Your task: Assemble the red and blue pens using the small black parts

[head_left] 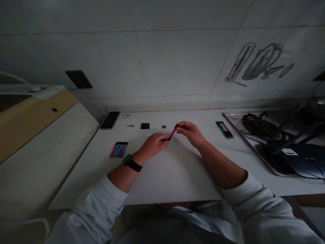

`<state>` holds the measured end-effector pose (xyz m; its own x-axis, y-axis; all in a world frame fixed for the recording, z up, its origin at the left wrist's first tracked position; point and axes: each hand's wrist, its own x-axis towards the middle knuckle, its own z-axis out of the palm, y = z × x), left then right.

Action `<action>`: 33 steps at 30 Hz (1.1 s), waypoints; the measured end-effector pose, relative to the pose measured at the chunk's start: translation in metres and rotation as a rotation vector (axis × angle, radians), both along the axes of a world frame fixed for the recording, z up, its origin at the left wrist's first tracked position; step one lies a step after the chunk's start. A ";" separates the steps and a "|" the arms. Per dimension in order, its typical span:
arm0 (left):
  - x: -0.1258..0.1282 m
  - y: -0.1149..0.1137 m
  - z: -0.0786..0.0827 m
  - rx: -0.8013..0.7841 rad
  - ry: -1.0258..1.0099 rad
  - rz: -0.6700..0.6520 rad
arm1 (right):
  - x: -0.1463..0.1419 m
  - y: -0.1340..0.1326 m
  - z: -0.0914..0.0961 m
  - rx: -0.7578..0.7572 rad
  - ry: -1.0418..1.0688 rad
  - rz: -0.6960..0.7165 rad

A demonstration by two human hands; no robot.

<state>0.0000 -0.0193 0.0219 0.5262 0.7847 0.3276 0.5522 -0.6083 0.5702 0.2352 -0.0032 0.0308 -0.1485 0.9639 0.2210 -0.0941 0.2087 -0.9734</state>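
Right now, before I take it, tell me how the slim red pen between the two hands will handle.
Probably stiff: the slim red plastic pen spans straight between the left hand and the right hand without sagging. Likely light, since a mere pinch at each end carries it. Its narrow barrel would probably roll on the smooth white countertop.

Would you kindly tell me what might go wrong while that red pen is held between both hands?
The slim red pen is pinched only at its ends by the left hand and right hand, so it may slip onto the white counter. The small grey spring and short black parts lie loose and could roll if knocked.
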 end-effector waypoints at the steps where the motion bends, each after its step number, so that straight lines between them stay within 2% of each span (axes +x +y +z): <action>1: 0.001 -0.001 0.000 0.006 0.001 -0.013 | -0.003 -0.003 0.001 -0.030 0.030 0.035; 4: 0.002 -0.002 0.000 0.012 -0.008 -0.014 | -0.010 -0.010 0.004 -0.075 0.085 0.102; 7: 0.001 -0.003 0.001 -0.003 -0.007 -0.035 | -0.012 -0.012 0.006 -0.058 0.110 0.110; 12: 0.000 -0.004 0.003 -0.035 -0.014 -0.110 | -0.009 -0.010 0.008 -0.022 0.126 0.038; 23: -0.002 0.001 -0.006 -0.089 -0.013 -0.102 | 0.001 -0.002 0.006 0.113 0.052 -0.105; 28: -0.002 0.001 -0.006 -0.099 0.014 -0.118 | 0.016 0.007 0.014 0.175 0.058 -0.261; 33: -0.002 -0.001 -0.004 -0.065 0.064 -0.113 | 0.068 0.028 0.025 0.226 0.078 -0.537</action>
<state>-0.0021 -0.0202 0.0180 0.6304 0.7381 0.2406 0.5192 -0.6312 0.5762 0.3034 0.0252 0.0561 0.3724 0.8271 0.4209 0.0130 0.4488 -0.8935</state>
